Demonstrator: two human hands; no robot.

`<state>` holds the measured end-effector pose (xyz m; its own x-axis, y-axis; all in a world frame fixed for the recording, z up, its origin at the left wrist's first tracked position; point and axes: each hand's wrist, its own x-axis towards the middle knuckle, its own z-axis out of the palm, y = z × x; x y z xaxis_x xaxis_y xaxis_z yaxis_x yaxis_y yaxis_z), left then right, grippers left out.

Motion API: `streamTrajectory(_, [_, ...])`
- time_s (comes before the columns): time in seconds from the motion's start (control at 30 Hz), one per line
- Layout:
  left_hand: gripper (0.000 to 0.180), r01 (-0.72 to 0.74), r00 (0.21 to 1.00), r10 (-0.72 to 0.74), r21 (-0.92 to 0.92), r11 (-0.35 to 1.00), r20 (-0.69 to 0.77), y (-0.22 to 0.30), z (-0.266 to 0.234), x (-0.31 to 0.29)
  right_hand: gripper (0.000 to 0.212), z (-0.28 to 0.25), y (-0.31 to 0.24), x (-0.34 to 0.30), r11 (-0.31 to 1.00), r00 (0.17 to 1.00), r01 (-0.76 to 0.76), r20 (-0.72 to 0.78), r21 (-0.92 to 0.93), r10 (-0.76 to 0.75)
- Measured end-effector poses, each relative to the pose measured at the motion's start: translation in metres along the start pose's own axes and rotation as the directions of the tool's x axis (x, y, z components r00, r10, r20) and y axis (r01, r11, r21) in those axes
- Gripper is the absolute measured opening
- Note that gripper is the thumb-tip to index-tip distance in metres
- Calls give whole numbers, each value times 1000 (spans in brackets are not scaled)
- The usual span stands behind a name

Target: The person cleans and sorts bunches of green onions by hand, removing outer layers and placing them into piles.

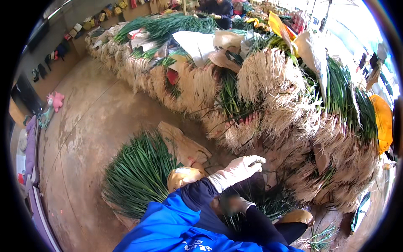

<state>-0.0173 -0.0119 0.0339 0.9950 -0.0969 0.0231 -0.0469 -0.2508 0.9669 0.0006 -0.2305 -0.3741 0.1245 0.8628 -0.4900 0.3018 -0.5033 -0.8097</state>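
My left hand, in a whitish glove, is held out over my lap, its fingers loosely bent and a little apart. Nothing shows in it. Lower down, my right hand is partly hidden and blurred, close to dark green leaves in front of me; what its fingers hold cannot be made out. Left of my blue sleeve, a large heap of long green-leaved plants, like green onions, lies on tan sacking. Beyond my hands rises a pile of rooted bunches with long pale roots and reddish stem bases.
White sheets and an orange-yellow bag lie on the pile. Another person is at the far side. A pink toy sits on the brown floor. Loose plants lie at lower right.
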Motion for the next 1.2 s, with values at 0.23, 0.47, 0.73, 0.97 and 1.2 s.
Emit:
streamTrajectory(0.23, [32,108,981,-116,-61,992,-153,-47,-17,-38,38,-77,-219,-32,880,883,-439,-93,182,460])
streamTrajectory(0.47, [28,-13,949,1,-36,999,-314,-59,-30,-47,19,-191,-372,-70,760,751,96,-454,-643,-479])
streamTrajectory(0.73, [27,-37,895,-184,-479,877,-407,-98,-53,-37,52,-316,-494,29,205,516,-375,-388,-904,-764])
streamTrajectory(0.97, [29,81,871,-274,-433,898,-407,-94,-66,-63,66,-409,-389,59,681,453,708,-620,-187,-641])
streamTrajectory(1.2, [29,-206,828,-192,-604,770,-527,-73,-98,-101,62,-470,-344,-28,92,414,889,-703,448,-578])
